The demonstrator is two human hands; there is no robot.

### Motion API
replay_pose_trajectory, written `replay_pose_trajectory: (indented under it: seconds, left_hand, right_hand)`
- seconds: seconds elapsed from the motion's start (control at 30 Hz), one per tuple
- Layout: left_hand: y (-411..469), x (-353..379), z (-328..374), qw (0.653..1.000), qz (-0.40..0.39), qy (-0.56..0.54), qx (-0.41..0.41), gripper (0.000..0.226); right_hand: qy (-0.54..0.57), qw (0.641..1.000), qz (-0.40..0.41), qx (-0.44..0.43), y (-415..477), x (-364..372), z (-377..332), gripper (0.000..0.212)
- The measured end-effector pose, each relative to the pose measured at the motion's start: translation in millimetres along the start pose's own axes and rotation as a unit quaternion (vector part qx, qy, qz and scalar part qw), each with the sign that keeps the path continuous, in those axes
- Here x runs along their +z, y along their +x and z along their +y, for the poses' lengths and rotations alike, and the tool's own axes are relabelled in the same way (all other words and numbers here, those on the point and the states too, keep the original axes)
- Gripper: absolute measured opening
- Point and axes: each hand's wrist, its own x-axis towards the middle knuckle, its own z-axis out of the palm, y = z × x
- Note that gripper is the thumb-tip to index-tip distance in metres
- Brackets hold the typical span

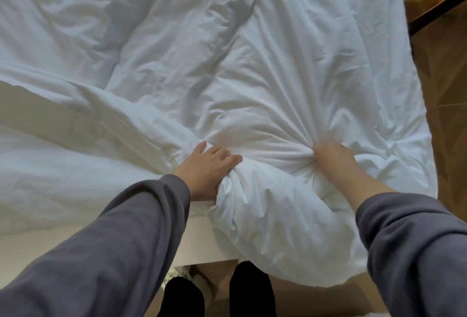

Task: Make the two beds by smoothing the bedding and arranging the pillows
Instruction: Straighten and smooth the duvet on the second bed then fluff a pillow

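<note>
**Two fistfuls of duvet at the bedside**

The fingers [227, 158] of the left hand [207, 172] curl over a thick bunch of white duvet [227, 63], thumb tucked under the gathered cloth. The right hand [331, 159], blurred in the shot, is sunk into a second bunch; its fingertips cannot be made out, but tight creases fan out from it, which reads as a firm grip. Between the two hands the fabric is drawn into a taut ridge, and below them a heavy fold spills over the near edge of the bed toward the person's legs. Grey sleeves [126, 240] run back from both wrists. To the left the bare sheet [63, 177] lies exposed; beyond the hands the duvet is rumpled right across the bed, and on the right it hangs out over the wooden floor [449, 89]. No pillows are in sight.

The smoothing looks barely begun. The danger from here is a lopsided pull: the cover already sits far to the right, so hauling it toward the near edge could slide it off onto the floor. Clenched fistfuls may also set new creases where the cloth is bunched.
</note>
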Motion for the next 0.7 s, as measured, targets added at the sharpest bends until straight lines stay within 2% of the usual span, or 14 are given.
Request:
replay_pose_trajectory:
  seconds: [0.1, 0.17, 0.2, 0.27, 0.3, 0.37, 0.4, 0.47, 0.5, 0.53, 0.6, 0.63, 0.67, 0.7]
  left_hand:
    - [-4.3, -3.0, 2.1, 1.0, -0.004, 0.002, -0.001, 0.081]
    - [-7.6, -13.5, 5.7, 0.999, 0.006, 0.01, 0.038, 0.086]
    - [-10.2, -18.5, 7.5, 0.997, 0.024, 0.015, 0.075, 0.082]
    - [-17.6, -30.2, 14.0, 0.991, 0.041, 0.0, 0.13, 0.059]
    - [-21.2, -40.6, 18.8, 0.992, 0.044, -0.022, 0.117, 0.046]
    - [-21.1, -67.9, 27.5, 0.994, 0.059, -0.097, -0.005, 0.033]
    - [-13.2, -86.4, 27.0, 0.985, 0.065, -0.131, -0.092, 0.03]
    - [13.8, -122.6, 15.9, 0.95, 0.099, -0.194, -0.223, 0.022]
    - [26.3, -137.3, 8.3, 0.934, 0.123, -0.208, -0.265, 0.021]
    - [35.7, -146.0, 0.7, 0.921, 0.147, -0.209, -0.295, 0.023]
    - [45.8, -145.3, -8.5, 0.904, 0.162, -0.221, -0.329, 0.025]
    - [45.5, -140.3, -8.6, 0.899, 0.155, -0.226, -0.342, 0.026]
    - [42.4, -132.2, -6.2, 0.9, 0.154, -0.21, -0.35, 0.028]
    - [37.0, -120.4, -2.5, 0.906, 0.179, -0.163, -0.348, 0.029]
  right_hand:
    - [-0.032, 0.999, -0.019, 0.01, -9.9, 8.6, 7.1, 0.032]
    - [0.011, 0.999, -0.023, 0.031, -14.4, 2.9, 2.8, 0.033]
    - [0.048, 0.998, -0.009, 0.039, -15.7, 0.0, 0.5, 0.034]
    - [0.135, 0.99, 0.0, 0.044, -24.4, -6.1, -4.3, 0.038]
    - [0.181, 0.983, -0.012, 0.039, -32.1, -12.0, -6.9, 0.043]
    - [0.294, 0.954, -0.04, 0.036, -49.7, -26.3, -12.5, 0.05]
    - [0.387, 0.92, -0.045, 0.043, -57.4, -39.7, -13.7, 0.051]
    - [0.569, 0.821, -0.041, 0.038, -70.9, -72.4, -11.6, 0.06]
    - [0.596, 0.803, -0.024, 0.008, -76.1, -89.2, -10.4, 0.071]
    - [0.562, 0.826, -0.002, -0.03, -79.9, -102.5, -9.4, 0.086]
    - [0.392, 0.917, 0.018, -0.073, -79.3, -109.8, -7.6, 0.109]
    - [0.3, 0.952, 0.002, -0.068, -77.8, -103.4, -7.5, 0.112]
    - [0.238, 0.97, -0.028, -0.046, -75.4, -90.4, -7.8, 0.107]
    - [0.212, 0.976, -0.054, -0.022, -72.2, -74.6, -9.2, 0.093]
